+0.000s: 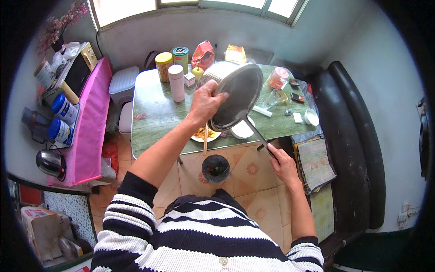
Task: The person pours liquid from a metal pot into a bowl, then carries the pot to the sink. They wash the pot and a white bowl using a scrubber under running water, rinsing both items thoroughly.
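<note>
A round dark pan [242, 93] with a pale rim is held up tilted over the near edge of the table. My right hand [283, 163] is closed around the end of its long handle. My left hand [206, 105] grips the pan's left side, the thumb lying over the dark face and the other fingers partly hidden. Below the pan, a white plate [213, 138] holds yellow-orange food, with chopsticks [205, 141] jutting over the table edge. A white bowl [243, 130] sits beside the plate, partly covered by the pan.
On the green table [152, 120] stand a pink bottle [176, 84], a yellow-lidded jar [164, 68], a green fruit [197, 73] and a small white cup [311, 117]. A dark bin [215, 168] is on the tiled floor before me. A black sofa [351, 136] lines the right side.
</note>
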`<act>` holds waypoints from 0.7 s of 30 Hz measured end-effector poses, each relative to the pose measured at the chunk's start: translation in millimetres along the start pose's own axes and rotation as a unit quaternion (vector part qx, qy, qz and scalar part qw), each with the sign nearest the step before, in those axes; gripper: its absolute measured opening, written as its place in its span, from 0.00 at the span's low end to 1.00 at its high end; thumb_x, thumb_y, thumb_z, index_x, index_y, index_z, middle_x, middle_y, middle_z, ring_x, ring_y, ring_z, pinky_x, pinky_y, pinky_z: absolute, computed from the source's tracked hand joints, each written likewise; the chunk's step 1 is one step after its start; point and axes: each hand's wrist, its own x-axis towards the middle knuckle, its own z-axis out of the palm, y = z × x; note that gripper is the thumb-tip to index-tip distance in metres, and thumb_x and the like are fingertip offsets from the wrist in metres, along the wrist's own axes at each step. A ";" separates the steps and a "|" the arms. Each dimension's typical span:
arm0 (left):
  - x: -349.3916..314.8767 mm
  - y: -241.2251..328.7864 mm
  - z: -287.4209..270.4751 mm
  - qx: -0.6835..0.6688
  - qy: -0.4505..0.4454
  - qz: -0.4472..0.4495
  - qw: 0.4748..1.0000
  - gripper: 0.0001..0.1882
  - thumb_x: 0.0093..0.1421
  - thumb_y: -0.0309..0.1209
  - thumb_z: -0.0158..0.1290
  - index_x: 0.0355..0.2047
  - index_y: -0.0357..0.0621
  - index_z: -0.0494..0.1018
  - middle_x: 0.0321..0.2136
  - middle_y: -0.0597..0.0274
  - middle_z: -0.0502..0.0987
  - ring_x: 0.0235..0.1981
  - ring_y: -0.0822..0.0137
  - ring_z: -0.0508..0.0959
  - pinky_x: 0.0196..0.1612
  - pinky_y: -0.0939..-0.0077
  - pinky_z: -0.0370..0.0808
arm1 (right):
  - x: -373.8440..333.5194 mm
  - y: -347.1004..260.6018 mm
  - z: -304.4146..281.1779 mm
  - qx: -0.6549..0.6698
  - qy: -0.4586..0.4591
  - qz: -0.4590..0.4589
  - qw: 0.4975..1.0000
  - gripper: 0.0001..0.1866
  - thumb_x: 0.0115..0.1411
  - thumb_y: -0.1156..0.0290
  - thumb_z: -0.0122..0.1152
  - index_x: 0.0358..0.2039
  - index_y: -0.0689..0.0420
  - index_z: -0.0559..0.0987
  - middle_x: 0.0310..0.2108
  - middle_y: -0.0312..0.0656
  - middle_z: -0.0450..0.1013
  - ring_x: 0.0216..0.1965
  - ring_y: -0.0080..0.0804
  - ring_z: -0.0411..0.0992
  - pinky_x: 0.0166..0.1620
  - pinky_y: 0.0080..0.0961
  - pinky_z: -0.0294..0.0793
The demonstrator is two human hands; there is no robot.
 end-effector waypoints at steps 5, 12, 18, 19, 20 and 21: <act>11.1 4.5 51.1 0.075 -0.004 0.006 0.997 0.12 0.48 0.30 0.57 0.23 0.36 0.66 0.15 0.61 0.65 0.20 0.72 0.64 0.24 0.74 0.64 | -15.8 49.5 -17.2 0.003 0.002 0.020 1.000 0.22 0.51 0.76 0.56 0.50 0.53 0.70 0.26 0.46 0.66 0.26 0.43 0.68 0.30 0.31 0.67; 17.8 -6.3 91.0 0.111 -0.001 0.004 0.994 0.12 0.47 0.30 0.57 0.24 0.35 0.66 0.16 0.56 0.68 0.20 0.68 0.66 0.26 0.72 0.65 | -34.9 94.9 -26.3 0.035 -0.001 0.022 0.999 0.22 0.51 0.75 0.57 0.49 0.52 0.70 0.27 0.45 0.69 0.27 0.41 0.69 0.30 0.31 0.68; 13.6 -6.2 104.8 0.142 0.005 0.015 0.990 0.12 0.48 0.30 0.57 0.23 0.36 0.66 0.15 0.58 0.67 0.19 0.69 0.65 0.26 0.73 0.65 | -1.9 96.6 -3.6 0.098 0.031 0.023 0.994 0.23 0.52 0.73 0.57 0.51 0.51 0.68 0.35 0.47 0.71 0.36 0.45 0.71 0.36 0.31 0.70; 12.4 -5.2 107.0 0.137 0.003 0.011 0.991 0.12 0.48 0.30 0.57 0.23 0.37 0.66 0.15 0.59 0.66 0.19 0.70 0.65 0.25 0.73 0.64 | 7.4 97.6 0.1 0.101 0.003 0.036 0.994 0.23 0.52 0.72 0.56 0.51 0.52 0.67 0.39 0.47 0.71 0.39 0.46 0.70 0.39 0.32 0.70; 10.7 -3.6 107.1 0.135 0.004 0.006 0.991 0.12 0.48 0.30 0.57 0.23 0.37 0.66 0.15 0.60 0.66 0.19 0.70 0.64 0.25 0.73 0.64 | 15.8 97.9 7.2 0.094 0.004 0.025 0.995 0.23 0.53 0.72 0.56 0.51 0.52 0.67 0.39 0.47 0.71 0.39 0.46 0.70 0.39 0.32 0.70; 8.9 -0.7 109.2 0.128 -0.001 -0.004 0.992 0.12 0.48 0.30 0.57 0.23 0.37 0.66 0.15 0.61 0.65 0.19 0.71 0.64 0.25 0.73 0.64 | 22.8 99.6 13.0 0.084 0.006 0.014 0.996 0.22 0.53 0.72 0.56 0.50 0.52 0.68 0.39 0.47 0.71 0.39 0.46 0.70 0.39 0.32 0.70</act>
